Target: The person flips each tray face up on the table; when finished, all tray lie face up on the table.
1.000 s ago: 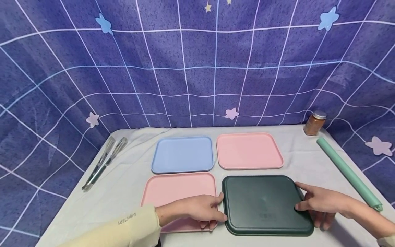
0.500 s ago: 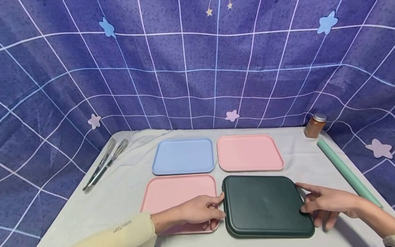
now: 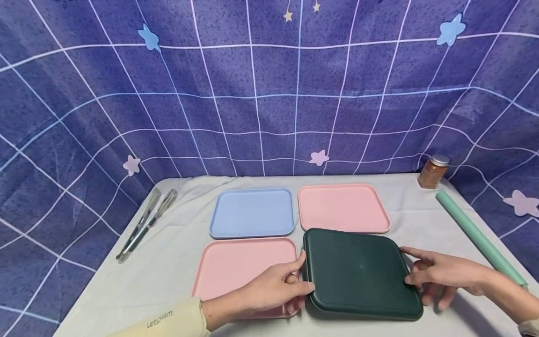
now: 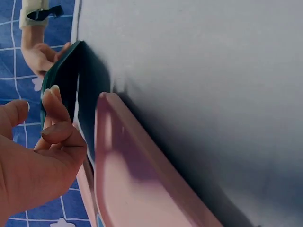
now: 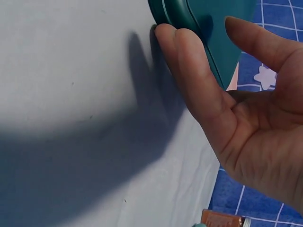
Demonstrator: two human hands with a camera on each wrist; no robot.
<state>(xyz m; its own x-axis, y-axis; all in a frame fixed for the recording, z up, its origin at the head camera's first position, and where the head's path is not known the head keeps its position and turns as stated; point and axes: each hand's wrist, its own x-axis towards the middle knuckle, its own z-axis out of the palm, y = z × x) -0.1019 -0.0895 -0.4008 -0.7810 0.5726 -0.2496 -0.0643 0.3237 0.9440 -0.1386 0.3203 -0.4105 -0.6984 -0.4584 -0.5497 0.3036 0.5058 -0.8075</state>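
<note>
A dark green tray [image 3: 360, 276] hangs tilted between both hands at the front right, its left side raised and a shadow beneath it. It seems to lie underside up. At its left edge my left hand [image 3: 275, 288] grips it, passing over a pink tray [image 3: 240, 262]. My right hand [image 3: 442, 271] holds the opposite edge, thumb on top and fingers at the rim. In the left wrist view, the green tray [image 4: 61, 71] stands clear of the white cloth, my left fingertips at its edge. The right wrist view shows right fingers [image 5: 194, 61] against its rim.
Behind lie a blue tray [image 3: 252, 213] and another pink tray [image 3: 343, 208]. Metal tongs [image 3: 147, 224] rest at the left. A green roll [image 3: 480, 236] lies along the right side, with a jar of reddish-brown contents [image 3: 433, 172] behind it. A blue-purple curtain [image 3: 269, 93] backs the table.
Both hands have lifted the dark green tray off the cloth, its left side higher. The left hand has risen slightly with it; the other trays stay put.
</note>
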